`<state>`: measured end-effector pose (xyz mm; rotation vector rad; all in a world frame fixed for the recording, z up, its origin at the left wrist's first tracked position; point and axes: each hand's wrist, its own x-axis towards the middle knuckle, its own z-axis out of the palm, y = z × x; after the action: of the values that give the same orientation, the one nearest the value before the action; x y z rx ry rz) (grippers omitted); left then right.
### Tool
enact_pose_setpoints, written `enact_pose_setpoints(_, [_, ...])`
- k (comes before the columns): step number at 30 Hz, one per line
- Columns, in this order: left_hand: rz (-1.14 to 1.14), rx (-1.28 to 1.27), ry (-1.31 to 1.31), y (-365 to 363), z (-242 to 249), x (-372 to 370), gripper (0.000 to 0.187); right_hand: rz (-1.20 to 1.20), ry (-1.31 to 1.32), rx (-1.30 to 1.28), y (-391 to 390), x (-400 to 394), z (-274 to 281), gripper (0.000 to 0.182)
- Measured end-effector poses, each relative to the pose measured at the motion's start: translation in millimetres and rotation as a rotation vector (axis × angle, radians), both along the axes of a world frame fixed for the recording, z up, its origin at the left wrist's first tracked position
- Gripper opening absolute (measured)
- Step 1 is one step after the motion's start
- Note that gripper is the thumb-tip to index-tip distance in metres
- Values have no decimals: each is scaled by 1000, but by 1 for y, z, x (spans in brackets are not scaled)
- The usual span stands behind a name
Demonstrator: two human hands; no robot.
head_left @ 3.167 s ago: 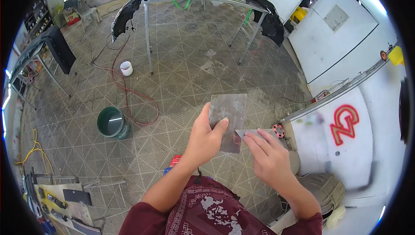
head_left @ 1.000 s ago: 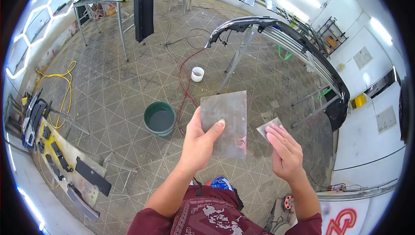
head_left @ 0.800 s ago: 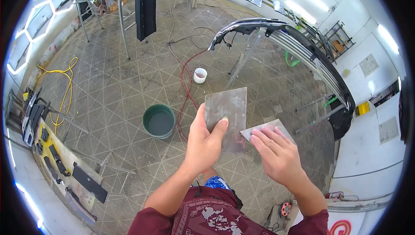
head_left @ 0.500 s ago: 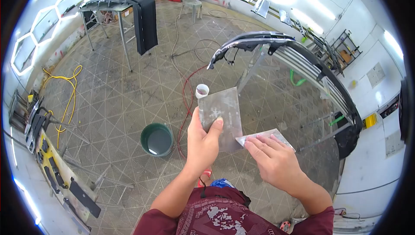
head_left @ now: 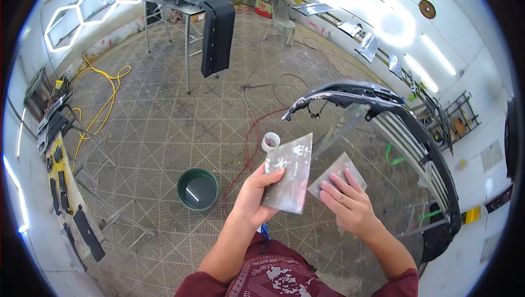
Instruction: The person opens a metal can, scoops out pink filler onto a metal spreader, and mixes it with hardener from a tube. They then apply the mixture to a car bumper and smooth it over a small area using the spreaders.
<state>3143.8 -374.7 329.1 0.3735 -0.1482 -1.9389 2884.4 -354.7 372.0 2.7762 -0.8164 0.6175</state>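
My left hand (head_left: 256, 196) grips a flat grey putty plate (head_left: 292, 182), thumb on its face and the other fingers mostly hidden behind. Whitish smears mark that face. Beside it, my right hand (head_left: 350, 205) holds a smaller grey putty spreader (head_left: 344, 166), its fingers laid across the upper surface and the thumb out of sight. A narrow gap shows between plate and spreader. Just beyond the plate's upper left corner, a white cup (head_left: 270, 141) with something purplish inside stands on the floor.
A green bucket (head_left: 197, 172) of liquid stands on the floor to the left. On the right a car bumper (head_left: 437, 160) rests on a metal stand. Another dark bumper (head_left: 219, 37) hangs over a table. A red hose (head_left: 255, 127) and yellow cable (head_left: 112, 97) cross the floor.
The spreader in my right hand has come away from the plate's lower edge and turned its flat face upward. The plate has tilted slightly. My view has shifted left and upward.
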Motion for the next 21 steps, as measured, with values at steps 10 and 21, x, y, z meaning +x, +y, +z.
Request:
enact_pose_setpoints(10, [476, -252, -533, -72, 4, 9, 40, -151, -410, 499, -88, 48, 19, 43])
enact_pose_setpoints(21, [630, -242, -674, -252, -3, 67, 38, -40, 241, 156, -263, 129, 51, 48])
